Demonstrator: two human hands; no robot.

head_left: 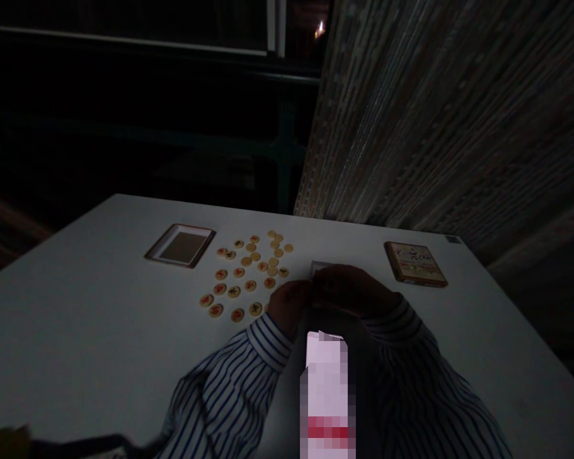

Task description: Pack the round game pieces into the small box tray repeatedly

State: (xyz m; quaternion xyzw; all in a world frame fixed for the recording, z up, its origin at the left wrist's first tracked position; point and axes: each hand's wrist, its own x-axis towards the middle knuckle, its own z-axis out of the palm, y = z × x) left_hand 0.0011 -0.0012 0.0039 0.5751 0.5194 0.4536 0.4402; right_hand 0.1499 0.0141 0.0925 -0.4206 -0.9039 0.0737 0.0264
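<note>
My left hand (289, 303) and my right hand (347, 290) meet over the middle of the white table, their fingers closed and touching. A pale, flat-edged item (321, 264) shows just behind my right fingers; its kind is hidden by the hands and the dark. Left of my left hand lie loose Chinese chess pieces (250, 285), round and wooden. Some show red or black characters, others a plain face. One piece is partly covered by my left wrist. Below my hands, between the forearms, a lit phone (326, 382) glows, its screen blurred out.
On the white table (100, 331), an open shallow box (182, 246) rests at the back left. A flat box or lid with printed characters (415, 262) lies on the right. A bead-string curtain (411, 115) hangs behind the far edge. The room is dark.
</note>
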